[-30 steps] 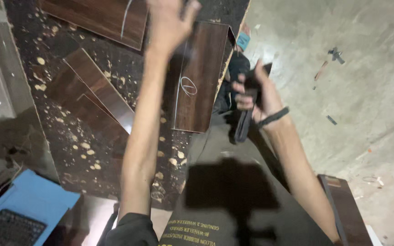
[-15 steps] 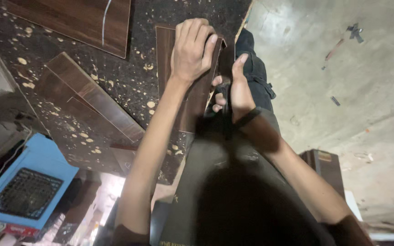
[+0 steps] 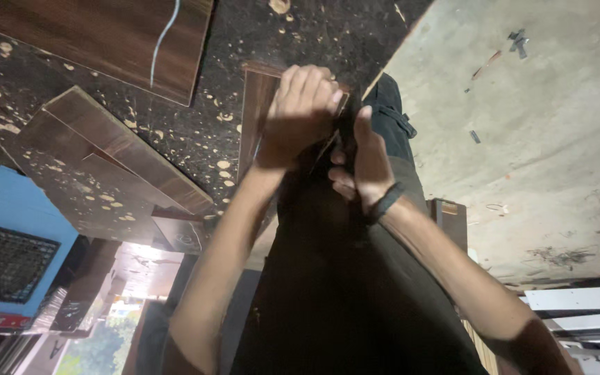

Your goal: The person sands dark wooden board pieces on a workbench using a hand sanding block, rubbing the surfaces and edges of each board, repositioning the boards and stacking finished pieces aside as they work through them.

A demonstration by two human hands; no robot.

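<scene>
- Gripping the dark wood panel (image 3: 255,118) at 12 o'clock, the left hand (image 3: 300,111) clamped its edge, steadying it.
- Right hand (image 3: 362,163) closed around a dark tool (image 3: 347,114), pressed against the panel.

Stacked planks (image 3: 116,163) crowd left; concrete floor (image 3: 536,139) right open; blue case (image 3: 8,257) far left.
</scene>
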